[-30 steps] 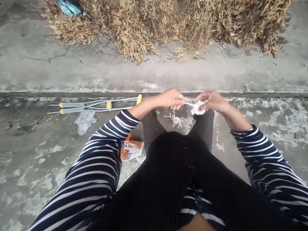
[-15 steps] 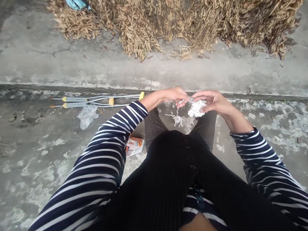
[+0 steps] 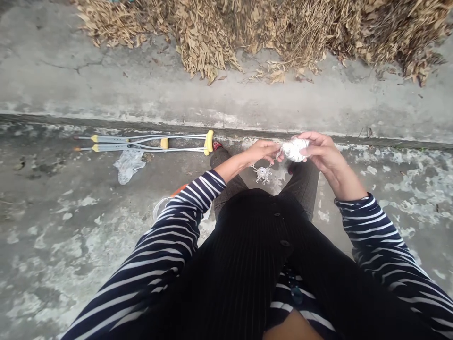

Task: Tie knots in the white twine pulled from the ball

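Note:
My right hand (image 3: 323, 150) is closed around a white bundle (image 3: 294, 150), which looks like crumpled cloth or plastic with thin dark lines across it. At the bundle's left end, my left hand (image 3: 264, 152) pinches a thin white string, only a short piece of which shows. Below the left hand, between my legs, is a tangle of white string (image 3: 262, 174) with loose ends sticking out. Whether that tangle rests on the ground or hangs from the pinched string I cannot tell.
A pair of grey crutches with yellow pads (image 3: 208, 142) lies to the left along a low concrete step. A clear plastic bag (image 3: 129, 166) is beside them. My left sleeve partly covers a white and orange container (image 3: 161, 208). Dry leaves (image 3: 208, 47) are heaped beyond the step.
The white bundle has turned and looks rounder, and the hands are closer around it. The strand stretched between my hands now shows less. My left forearm has shifted right, uncovering the crutch tops.

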The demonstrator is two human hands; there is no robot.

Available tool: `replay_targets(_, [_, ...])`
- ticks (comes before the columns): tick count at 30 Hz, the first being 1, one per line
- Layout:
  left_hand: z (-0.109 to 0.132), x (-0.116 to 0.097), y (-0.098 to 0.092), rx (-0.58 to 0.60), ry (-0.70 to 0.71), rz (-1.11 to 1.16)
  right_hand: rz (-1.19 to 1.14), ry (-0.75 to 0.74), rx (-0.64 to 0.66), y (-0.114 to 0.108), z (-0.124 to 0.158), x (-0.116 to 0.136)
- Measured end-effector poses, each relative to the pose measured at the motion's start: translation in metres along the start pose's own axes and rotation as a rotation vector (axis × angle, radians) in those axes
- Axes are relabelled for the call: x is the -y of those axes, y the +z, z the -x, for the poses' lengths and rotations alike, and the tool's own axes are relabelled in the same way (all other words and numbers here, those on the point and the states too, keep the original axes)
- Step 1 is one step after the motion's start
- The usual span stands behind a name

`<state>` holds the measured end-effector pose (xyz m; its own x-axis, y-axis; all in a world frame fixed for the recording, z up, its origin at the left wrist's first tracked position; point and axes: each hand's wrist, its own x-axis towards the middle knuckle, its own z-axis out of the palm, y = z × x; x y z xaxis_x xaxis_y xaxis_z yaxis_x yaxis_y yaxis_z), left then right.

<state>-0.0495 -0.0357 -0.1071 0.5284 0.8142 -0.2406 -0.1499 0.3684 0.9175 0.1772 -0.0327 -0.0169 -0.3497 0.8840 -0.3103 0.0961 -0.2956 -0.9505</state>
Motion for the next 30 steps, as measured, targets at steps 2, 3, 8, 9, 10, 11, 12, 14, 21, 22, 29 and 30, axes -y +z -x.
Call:
replay_targets(2, [0.006, 0.010, 0.003, -0.044, 0.045, 0.078, -0.030, 0.008, -0.062, 0.000, -0.002, -0.001])
replay_targets(3, [0.007, 0.014, 0.005, -0.060, 0.056, 0.086, -0.043, 0.006, -0.078, 0.001, -0.002, 0.000])
replay_targets(8, [-0.006, 0.008, 0.017, -0.210, 0.116, -0.049, -0.016, -0.022, -0.032, 0.013, -0.007, 0.011])
replay_targets(9, [-0.009, 0.002, 0.020, -0.253, 0.150, -0.085, -0.008, -0.028, -0.027, 0.014, -0.009, 0.015])
replay_targets(10, [-0.012, -0.005, 0.024, -0.292, 0.187, -0.119, 0.000, -0.041, -0.028, 0.014, -0.011, 0.018])
replay_targets(11, [-0.014, -0.012, 0.027, -0.322, 0.222, -0.152, 0.012, -0.059, -0.031, 0.013, -0.013, 0.022])
replay_targets(12, [-0.015, -0.020, 0.031, -0.339, 0.252, -0.182, 0.027, -0.079, -0.032, 0.012, -0.016, 0.026])
replay_targets(14, [-0.017, -0.031, 0.035, -0.337, 0.294, -0.226, 0.040, -0.112, -0.032, 0.008, -0.020, 0.031])
replay_targets(21, [-0.031, -0.036, 0.033, -0.383, 0.498, -0.320, -0.170, -0.163, -0.027, 0.002, -0.029, 0.029])
replay_targets(22, [-0.033, -0.036, 0.032, -0.399, 0.524, -0.322, -0.197, -0.163, -0.025, 0.002, -0.030, 0.028])
replay_targets(29, [-0.032, -0.042, 0.027, -0.430, 0.534, -0.237, -0.274, -0.079, -0.028, 0.006, -0.025, 0.023])
replay_targets(30, [-0.029, -0.041, 0.027, -0.421, 0.524, -0.221, -0.293, -0.075, -0.038, 0.007, -0.024, 0.024])
